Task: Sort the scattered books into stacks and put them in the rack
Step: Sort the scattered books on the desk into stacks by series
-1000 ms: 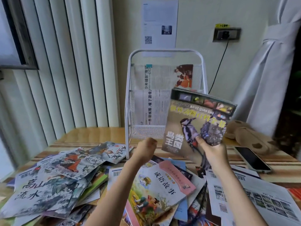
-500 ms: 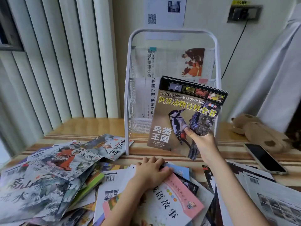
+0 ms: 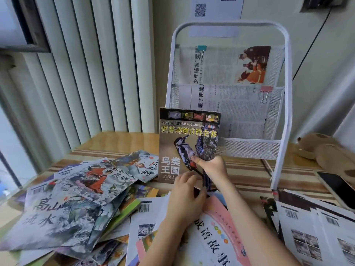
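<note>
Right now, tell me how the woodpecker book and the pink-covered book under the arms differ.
The woodpecker book stands upright, its cover facing the camera, gripped by the right hand; the pink-covered book lies flat on the pile. The woodpecker book has a dark, photographic cover; the pink-covered book is pale with cartoon art. The left hand reaches towards the woodpecker book's bottom edge. Both carry Chinese titles.

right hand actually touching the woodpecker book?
Touching. Head view: right hand grips the upright woodpecker-cover bird book, thumb pressed on its front cover near the lower edge.
</note>
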